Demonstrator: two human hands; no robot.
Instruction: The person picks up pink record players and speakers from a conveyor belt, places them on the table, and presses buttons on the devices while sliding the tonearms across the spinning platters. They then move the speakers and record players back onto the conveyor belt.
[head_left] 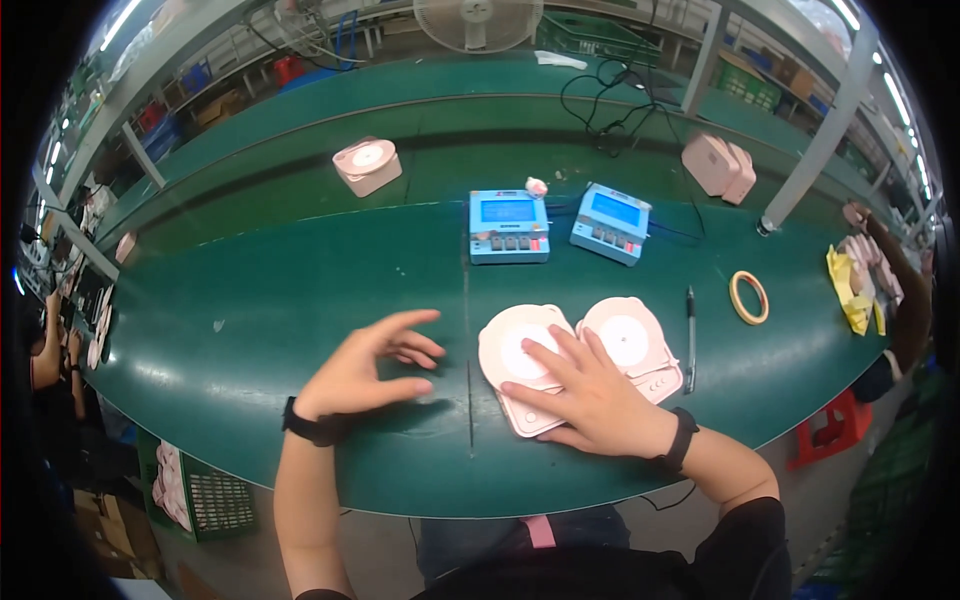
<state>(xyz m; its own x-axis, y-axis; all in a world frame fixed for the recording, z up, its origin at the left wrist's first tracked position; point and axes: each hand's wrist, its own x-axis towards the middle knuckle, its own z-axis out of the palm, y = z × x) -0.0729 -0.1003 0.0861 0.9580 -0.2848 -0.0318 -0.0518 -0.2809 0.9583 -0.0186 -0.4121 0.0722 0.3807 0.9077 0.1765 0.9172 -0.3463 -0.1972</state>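
Note:
Two pale pink devices with round white discs and small buttons lie side by side on the green table. My right hand (608, 405) rests over the left pink device (497, 345) with its fingers spread, some of them on the white disc. The right pink device (650, 340) sits just beyond those fingers, partly covered by them. Left of both, my left hand (365, 372) is held over the table, fingers apart and nothing in it. A dark band circles each wrist.
Two blue boxes with screens, the left tester (510, 228) and right tester (610, 224), stand farther back. A black pen (691, 340) and tape roll (748, 298) lie to the right. Pink devices (366, 168) stand at the back. A yellow wrapper (848, 292) is near another person's arm.

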